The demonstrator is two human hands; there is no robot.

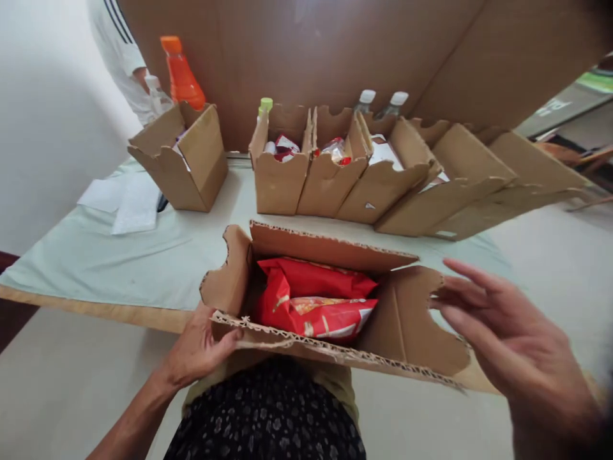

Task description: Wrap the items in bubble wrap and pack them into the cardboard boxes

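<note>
An open cardboard box [421, 313] with cut-out notches in its end walls lies at the front edge of the table, close to my body. Inside it are red food packets [320, 313], shiny and printed, one behind the other. My left hand [204, 345] holds the box at its near left corner, thumb on the torn rim and fingers hidden behind the cardboard. At the right end, my right hand [507, 338] is open, thumb and fingers apart around the notched wall; whether the fingertips touch it I cannot tell.
A row of cardboard bins [330, 185] with small packaged goods stands behind the box. Another bin [191, 172] is at the left, near an orange bottle [184, 76] and white sheets [136, 201]. Behind rises a cardboard panel [306, 57]. A person's sleeve [131, 57] shows at upper left.
</note>
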